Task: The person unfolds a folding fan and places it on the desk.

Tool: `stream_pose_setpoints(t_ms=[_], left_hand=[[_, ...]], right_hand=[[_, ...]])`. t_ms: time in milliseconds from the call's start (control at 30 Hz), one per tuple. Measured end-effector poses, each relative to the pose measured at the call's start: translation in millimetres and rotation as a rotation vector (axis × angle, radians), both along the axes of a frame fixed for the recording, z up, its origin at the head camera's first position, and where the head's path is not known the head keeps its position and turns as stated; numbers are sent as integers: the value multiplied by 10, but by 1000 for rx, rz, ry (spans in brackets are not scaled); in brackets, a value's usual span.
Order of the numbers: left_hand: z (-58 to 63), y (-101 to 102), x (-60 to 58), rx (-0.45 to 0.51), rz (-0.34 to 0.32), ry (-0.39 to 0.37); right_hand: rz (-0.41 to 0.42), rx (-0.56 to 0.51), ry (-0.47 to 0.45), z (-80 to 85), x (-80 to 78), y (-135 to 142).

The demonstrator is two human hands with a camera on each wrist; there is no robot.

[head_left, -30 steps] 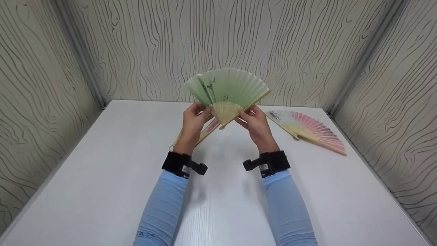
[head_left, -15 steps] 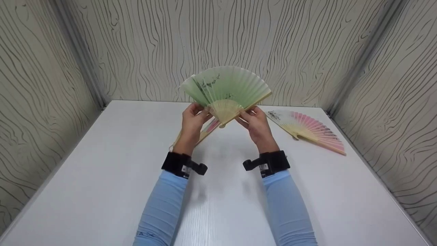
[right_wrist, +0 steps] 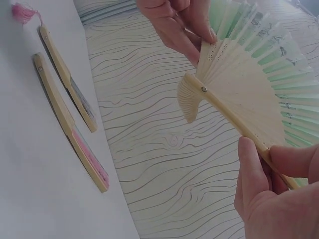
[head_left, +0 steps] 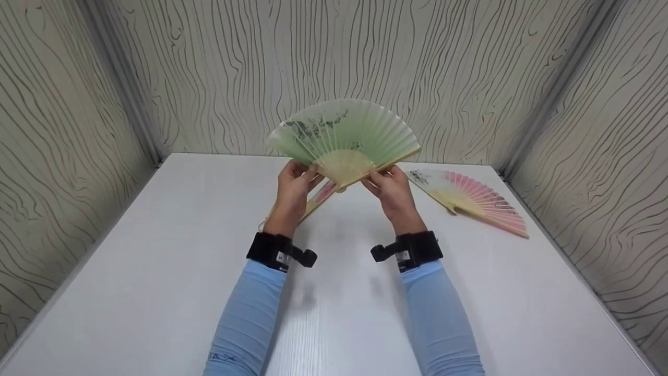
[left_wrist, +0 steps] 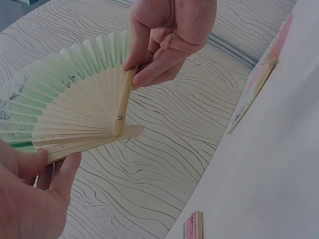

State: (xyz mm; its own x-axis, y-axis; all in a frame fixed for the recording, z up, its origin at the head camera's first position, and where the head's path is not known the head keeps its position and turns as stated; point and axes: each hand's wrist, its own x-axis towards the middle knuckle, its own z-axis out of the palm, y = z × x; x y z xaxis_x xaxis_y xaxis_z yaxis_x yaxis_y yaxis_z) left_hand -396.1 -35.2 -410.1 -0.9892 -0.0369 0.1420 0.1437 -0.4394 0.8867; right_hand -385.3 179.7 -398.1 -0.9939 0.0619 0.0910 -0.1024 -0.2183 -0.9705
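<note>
A green and white folding fan [head_left: 360,125] with dark printed flowers is spread wide above the table. My left hand [head_left: 293,193] pinches its left edge between thumb and fingers. At the opposite edge, my right hand [head_left: 392,196] grips the wooden guard stick, thumb on the near side. The left wrist view shows the rivet end of the green fan [left_wrist: 79,99] pointing away from both palms. Beneath the left hand lies a closed folding fan [head_left: 319,201] with pink on it, partly hidden. In the right wrist view two closed fans appear, one with a pink tassel [right_wrist: 24,14].
An opened pink and white fan [head_left: 469,201] lies at the right of the white table [head_left: 156,271]. Wood-patterned panels [head_left: 334,57] stand behind the table and on both sides.
The green fan has spread wider, its left edge swinging left and down and more of the printed flowers showing. Both hands keep their hold and have barely moved.
</note>
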Motion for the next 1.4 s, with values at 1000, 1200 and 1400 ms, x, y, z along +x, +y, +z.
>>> stream_pose_setpoints(t_ms=[1000,1200,1400], left_hand=[[76,74,56,420,157,-183],[73,15,27,425,216,-209],[73,5,31,403,245,-212]], right_hand=[[-83,-312,-38,46,66,17],[-131,-220,-20,94,85,104],[-157,-39,-1,162,129,300]])
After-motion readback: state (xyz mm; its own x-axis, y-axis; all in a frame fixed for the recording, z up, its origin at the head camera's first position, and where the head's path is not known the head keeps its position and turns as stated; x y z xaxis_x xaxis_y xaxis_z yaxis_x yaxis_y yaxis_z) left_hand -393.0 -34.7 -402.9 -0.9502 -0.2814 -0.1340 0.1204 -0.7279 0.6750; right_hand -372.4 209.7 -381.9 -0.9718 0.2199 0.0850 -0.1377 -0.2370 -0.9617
